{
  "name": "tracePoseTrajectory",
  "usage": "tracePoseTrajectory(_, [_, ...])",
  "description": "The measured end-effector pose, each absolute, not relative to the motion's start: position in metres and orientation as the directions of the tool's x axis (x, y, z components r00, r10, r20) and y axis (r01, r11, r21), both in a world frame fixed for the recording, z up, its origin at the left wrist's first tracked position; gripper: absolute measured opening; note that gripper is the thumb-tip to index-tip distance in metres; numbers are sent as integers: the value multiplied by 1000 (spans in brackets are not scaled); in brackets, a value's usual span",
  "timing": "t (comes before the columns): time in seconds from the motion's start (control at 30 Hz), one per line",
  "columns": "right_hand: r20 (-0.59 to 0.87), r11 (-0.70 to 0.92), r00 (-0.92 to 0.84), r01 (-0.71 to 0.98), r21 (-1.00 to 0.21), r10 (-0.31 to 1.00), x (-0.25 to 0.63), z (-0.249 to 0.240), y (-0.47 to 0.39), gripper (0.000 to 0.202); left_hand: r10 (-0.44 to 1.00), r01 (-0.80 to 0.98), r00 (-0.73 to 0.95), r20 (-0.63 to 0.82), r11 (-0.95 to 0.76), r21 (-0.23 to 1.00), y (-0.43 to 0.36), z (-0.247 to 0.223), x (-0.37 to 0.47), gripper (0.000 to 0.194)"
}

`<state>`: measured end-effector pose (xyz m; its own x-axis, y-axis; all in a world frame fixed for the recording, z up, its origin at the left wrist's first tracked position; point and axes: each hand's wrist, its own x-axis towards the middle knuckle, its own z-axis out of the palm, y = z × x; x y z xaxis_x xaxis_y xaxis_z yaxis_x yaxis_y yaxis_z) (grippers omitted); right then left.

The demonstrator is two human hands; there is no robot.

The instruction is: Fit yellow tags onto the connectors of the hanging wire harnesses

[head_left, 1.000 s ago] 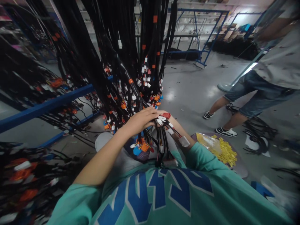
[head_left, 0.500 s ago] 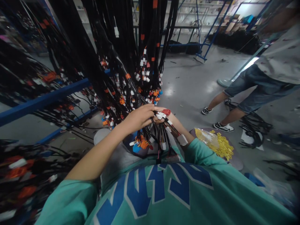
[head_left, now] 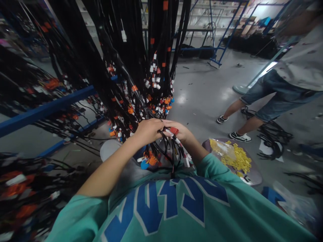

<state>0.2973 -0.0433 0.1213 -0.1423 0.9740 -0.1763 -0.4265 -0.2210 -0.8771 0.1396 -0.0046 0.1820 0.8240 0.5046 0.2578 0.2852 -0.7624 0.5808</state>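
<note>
Thin black wires tipped with white plastic connectors [head_left: 178, 142] hang before the teal printed shirt [head_left: 174, 210] — left hand [head_left: 149, 130] and right hand [head_left: 178, 129] pinched narrowly round them (fingers partly hidden). Beyond: glossy grey floor [head_left: 199, 101], blue metal rail [head_left: 50, 108]. The red plastic connector [head_left: 174, 130] sits lower than before.

Your head-worn camera looked forward and down, close over your green shirt [head_left: 227, 223], with your left hand [head_left: 149, 130] and right hand [head_left: 183, 132] near mid-view and the shelves [head_left: 200, 16] far beyond.

Wires [head_left: 167, 144] part-hidden bhd. L fingers [head_left: 157, 125]
</note>
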Motion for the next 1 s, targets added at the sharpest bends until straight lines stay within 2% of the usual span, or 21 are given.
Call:
tracePoseTrajectory(0.1, [-150,-261,-254,-491,-831,955,303,121,-50,34,473,240,834,283,-773,587,-7,181,138,12])
tracePoseTrajectory(0.17, [-116,-248,-273,-519,-818,955,306,122,-56,42,446,239,850,280,-801,549,-6,179,136,17])
tracePoseTrajectory(0.37, [-110,-222,-247,-492,-842,963,306,118,-63,54,343,278,922,181,-909,310,-8,171,131,24])
tracePoseTrajectory(0.57, [-39,-93,-151,-365,-926,988,306,113,-67,57,394,341,905,157,-896,285,-16,174,131,26])
tracePoseTrajectory(0.67, [-35,-86,-155,-336,-938,987,306,113,-71,59,402,351,898,179,-899,260,-19,174,131,27])
tracePoseTrajectory(0.87, [-4,-66,-170,-358,-931,985,304,117,-77,59,319,307,910,266,-948,85,-20,158,132,27])
tracePoseTrajectory(0.93, [4,-68,-191,-368,-927,981,304,118,-78,59,293,276,892,345,-956,98,-18,149,131,29])
tracePoseTrajectory(1.0, [-5,-87,-218,-369,-925,976,306,118,-79,62,279,232,861,425,-959,161,-15,143,130,30])
